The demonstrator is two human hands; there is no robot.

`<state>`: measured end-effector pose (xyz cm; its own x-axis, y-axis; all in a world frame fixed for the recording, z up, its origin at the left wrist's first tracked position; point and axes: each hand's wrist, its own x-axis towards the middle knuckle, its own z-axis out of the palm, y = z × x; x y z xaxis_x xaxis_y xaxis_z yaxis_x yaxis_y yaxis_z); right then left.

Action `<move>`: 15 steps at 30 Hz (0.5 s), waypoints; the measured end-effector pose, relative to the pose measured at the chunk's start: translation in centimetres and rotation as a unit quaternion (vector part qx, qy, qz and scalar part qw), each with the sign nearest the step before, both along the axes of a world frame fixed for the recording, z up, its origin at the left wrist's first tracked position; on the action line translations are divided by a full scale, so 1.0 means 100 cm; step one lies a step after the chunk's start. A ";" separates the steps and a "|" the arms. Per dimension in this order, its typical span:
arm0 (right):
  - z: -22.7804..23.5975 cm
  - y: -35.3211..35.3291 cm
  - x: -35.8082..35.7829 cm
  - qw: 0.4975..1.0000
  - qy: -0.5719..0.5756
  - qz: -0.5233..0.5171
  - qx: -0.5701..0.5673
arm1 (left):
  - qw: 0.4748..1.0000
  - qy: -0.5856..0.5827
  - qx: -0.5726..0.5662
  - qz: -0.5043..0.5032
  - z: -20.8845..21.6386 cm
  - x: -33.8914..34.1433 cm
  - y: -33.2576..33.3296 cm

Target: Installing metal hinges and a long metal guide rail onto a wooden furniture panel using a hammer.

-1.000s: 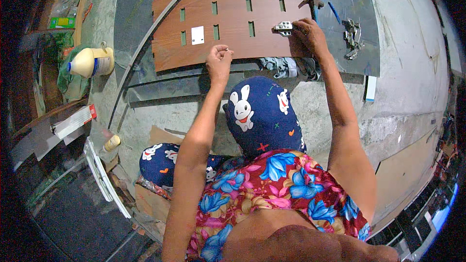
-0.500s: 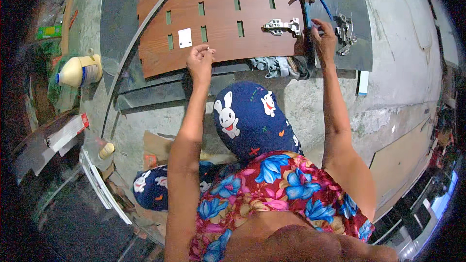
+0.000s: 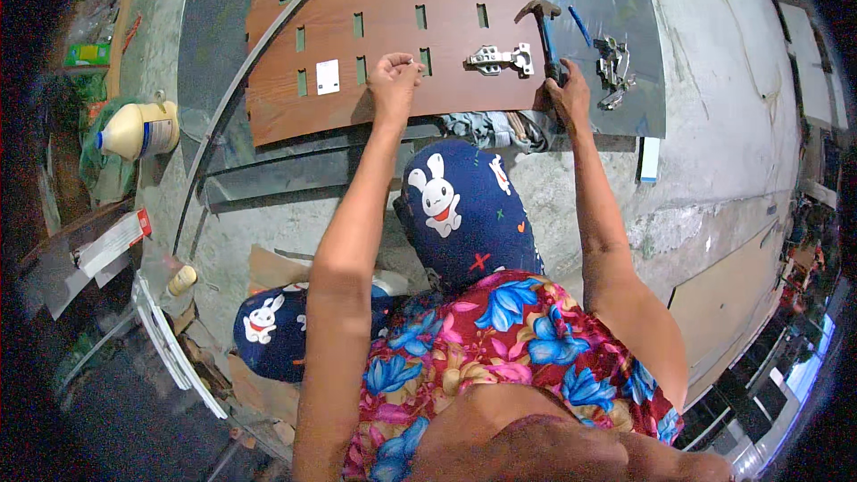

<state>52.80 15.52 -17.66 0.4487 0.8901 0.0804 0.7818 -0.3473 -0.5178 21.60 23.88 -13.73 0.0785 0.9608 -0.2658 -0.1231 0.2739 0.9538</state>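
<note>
A reddish-brown wooden board [image 3: 277, 45] with several rectangular slots lies in front of me. My left hand [image 3: 394, 87] is over its near half, thumb and fingers pinched on a tiny pale piece too small to make out. At the board's right edge, my right hand [image 3: 571, 100] has its fingers on the dark lower grip of a claw hammer [image 3: 547, 31], whose head points away from me. Between my hands a metal cabinet hinge [image 3: 502, 60] rests on the board. A white card [image 3: 328, 77] lies left of my left hand.
More hinges [image 3: 614, 73] are piled right of the hammer, near a blue pen-like stick [image 3: 580, 25]. Crumpled cloth [image 3: 494, 130] lies at the board's near edge. A curved dark strip [image 3: 241, 89] crosses the left side. A cream jug [image 3: 138, 131] stands on the floor at left.
My left hand has moved right and farther over the board, still pinched. My right hand has come from beside the hammer down onto its grip. The whole view has shifted slightly.
</note>
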 end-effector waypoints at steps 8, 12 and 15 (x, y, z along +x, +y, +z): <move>0.008 -0.002 -0.022 0.989 -0.140 -0.035 0.043 | 0.999 -0.040 0.002 -0.036 0.007 0.035 0.016; 0.044 0.003 -0.058 0.990 -0.090 0.014 0.107 | 0.996 -0.066 -0.007 -0.068 0.006 0.038 0.014; 0.068 0.017 -0.075 0.987 0.035 0.100 0.118 | 0.989 -0.042 -0.007 -0.144 0.001 0.041 0.018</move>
<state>45.26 17.27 -10.81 0.2775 0.9220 0.2702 0.7815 -0.0530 -0.6216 25.75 25.64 -13.62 0.3703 0.8921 -0.2590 -0.1177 0.3216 0.9395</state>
